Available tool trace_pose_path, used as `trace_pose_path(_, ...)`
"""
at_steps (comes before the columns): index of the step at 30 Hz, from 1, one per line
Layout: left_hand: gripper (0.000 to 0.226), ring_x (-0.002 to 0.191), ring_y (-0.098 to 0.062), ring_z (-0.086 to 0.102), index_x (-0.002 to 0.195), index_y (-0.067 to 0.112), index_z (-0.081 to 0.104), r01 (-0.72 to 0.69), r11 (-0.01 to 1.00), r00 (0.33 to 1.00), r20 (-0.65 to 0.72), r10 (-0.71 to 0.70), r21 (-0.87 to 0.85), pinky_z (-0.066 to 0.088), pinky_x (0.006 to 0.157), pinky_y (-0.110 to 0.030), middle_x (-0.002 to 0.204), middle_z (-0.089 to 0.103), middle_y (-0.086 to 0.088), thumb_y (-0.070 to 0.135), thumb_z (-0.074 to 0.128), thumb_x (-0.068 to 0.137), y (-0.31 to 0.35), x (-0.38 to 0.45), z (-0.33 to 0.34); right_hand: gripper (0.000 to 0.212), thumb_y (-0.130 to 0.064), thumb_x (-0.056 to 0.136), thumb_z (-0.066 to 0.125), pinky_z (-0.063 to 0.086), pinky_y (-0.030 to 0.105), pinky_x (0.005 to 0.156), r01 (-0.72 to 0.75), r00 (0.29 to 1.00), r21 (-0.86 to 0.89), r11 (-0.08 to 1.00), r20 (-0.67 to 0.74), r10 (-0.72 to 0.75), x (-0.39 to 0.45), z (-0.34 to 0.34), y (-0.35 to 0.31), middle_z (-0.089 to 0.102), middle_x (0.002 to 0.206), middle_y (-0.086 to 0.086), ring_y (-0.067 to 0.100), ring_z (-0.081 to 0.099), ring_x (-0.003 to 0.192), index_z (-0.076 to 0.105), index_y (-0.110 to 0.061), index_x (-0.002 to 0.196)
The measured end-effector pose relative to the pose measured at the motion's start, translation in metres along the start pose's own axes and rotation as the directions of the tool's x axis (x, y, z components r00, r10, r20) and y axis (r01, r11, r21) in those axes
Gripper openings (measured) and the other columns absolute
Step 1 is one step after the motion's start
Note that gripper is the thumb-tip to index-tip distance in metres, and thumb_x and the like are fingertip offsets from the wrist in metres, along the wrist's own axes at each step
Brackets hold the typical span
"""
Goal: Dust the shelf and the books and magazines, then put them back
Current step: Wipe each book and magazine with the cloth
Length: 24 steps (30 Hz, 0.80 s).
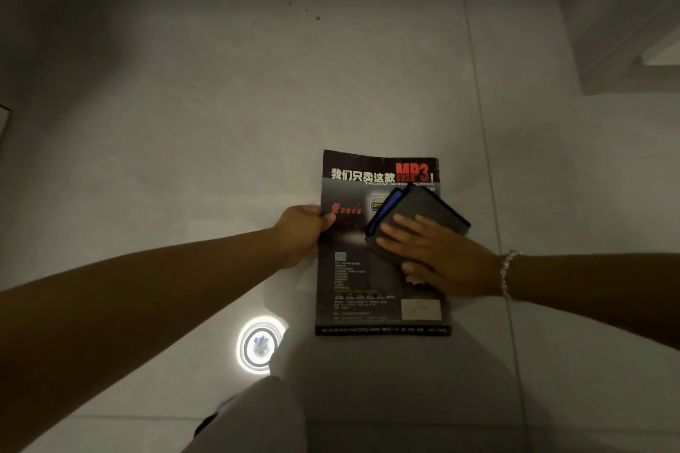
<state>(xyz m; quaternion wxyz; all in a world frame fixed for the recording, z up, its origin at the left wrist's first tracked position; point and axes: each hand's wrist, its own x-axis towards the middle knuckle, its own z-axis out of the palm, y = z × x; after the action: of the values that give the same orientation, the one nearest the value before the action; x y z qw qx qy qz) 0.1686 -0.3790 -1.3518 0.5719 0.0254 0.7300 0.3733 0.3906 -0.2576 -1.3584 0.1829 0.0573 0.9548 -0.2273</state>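
A dark magazine (362, 279) with a red "MP3" headline is held flat above the pale tiled floor, its cover facing up. My left hand (300, 232) grips its left edge, thumb on the cover. A folded grey cloth (423, 213) with a blue edge lies on the cover's right side. My right hand (428, 254) presses down on the cloth with straight fingers; a beaded bracelet sits on that wrist. No shelf shows in this view.
The pale tiled floor (220, 121) fills the view, with a round reflection of a ceiling lamp (259, 344) below the magazine. A white wall corner or door frame (625, 48) stands at the upper right. My light trouser leg (257, 416) shows at the bottom.
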Motion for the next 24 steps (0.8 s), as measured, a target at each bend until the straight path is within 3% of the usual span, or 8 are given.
trace_pose_path(6,0.022,0.11,-0.036,0.059,0.113,0.005,0.064,0.015,1.0,0.999,-0.039,-0.015,0.003,0.048,0.096,-0.054,0.116,0.064,-0.02,0.013,0.057,0.094,0.001,-0.002,0.001,0.077,-0.068,0.079,-0.02,-0.021,0.021,0.107,-0.151,0.982,0.069,0.986,-0.101,0.158,0.008,-0.002,-0.001,-0.005,0.151,-0.012,0.008,-0.018,0.14,-0.002,-0.03,0.143)
trace_pose_path(8,0.017,0.106,-0.035,0.062,0.107,0.005,0.066,0.004,1.0,0.998,-0.062,-0.005,-0.013,0.05,0.094,-0.051,0.112,0.065,-0.02,0.012,0.057,0.094,0.001,-0.003,0.003,0.07,-0.068,0.084,-0.012,-0.02,0.023,0.108,-0.106,0.992,0.089,0.99,-0.055,0.111,0.013,0.001,-0.02,-0.006,0.151,-0.013,0.008,-0.019,0.139,-0.002,-0.032,0.144)
trace_pose_path(11,0.011,0.102,-0.033,0.063,0.09,0.009,0.066,-0.014,1.0,0.996,-0.086,0.014,0.003,0.051,0.094,-0.048,0.106,0.067,-0.018,0.011,0.056,0.094,0.0,-0.005,0.006,0.053,-0.048,0.1,0.016,-0.016,0.027,0.111,-0.017,1.0,0.178,0.984,0.026,0.013,0.019,0.006,-0.054,-0.004,0.154,-0.012,0.006,-0.018,0.139,0.006,-0.03,0.149)
trace_pose_path(14,0.015,0.095,-0.03,0.064,0.085,0.011,0.063,-0.024,1.0,0.996,-0.09,0.025,0.012,0.052,0.092,-0.044,0.102,0.066,-0.017,0.009,0.053,0.096,0.001,-0.007,0.007,0.05,-0.035,0.103,0.022,-0.02,0.022,0.109,0.101,0.984,0.245,0.964,0.115,-0.133,0.022,0.014,-0.087,-0.001,0.157,-0.01,0.004,-0.019,0.139,0.009,-0.027,0.15)
trace_pose_path(17,0.012,0.1,-0.03,0.061,0.093,0.008,0.063,-0.036,0.998,0.995,-0.087,0.042,0.061,0.051,0.095,-0.044,0.105,0.064,-0.016,0.009,0.052,0.096,0.002,-0.008,0.006,0.049,-0.034,0.104,0.02,-0.022,0.021,0.107,0.176,0.959,0.201,0.964,0.184,-0.214,0.022,0.021,-0.097,0.002,0.159,-0.008,0.005,-0.019,0.139,0.009,-0.028,0.151)
trace_pose_path(24,0.023,0.101,-0.031,0.062,0.116,0.003,0.062,-0.064,0.982,0.994,-0.081,0.079,0.175,0.05,0.095,-0.044,0.107,0.064,-0.016,0.008,0.051,0.096,0.009,-0.013,0.009,0.052,-0.044,0.101,0.016,-0.022,0.024,0.108,0.23,0.93,0.04,0.972,0.284,-0.232,-0.012,0.01,-0.05,-0.001,0.157,-0.01,0.006,-0.021,0.14,0.01,-0.03,0.15)
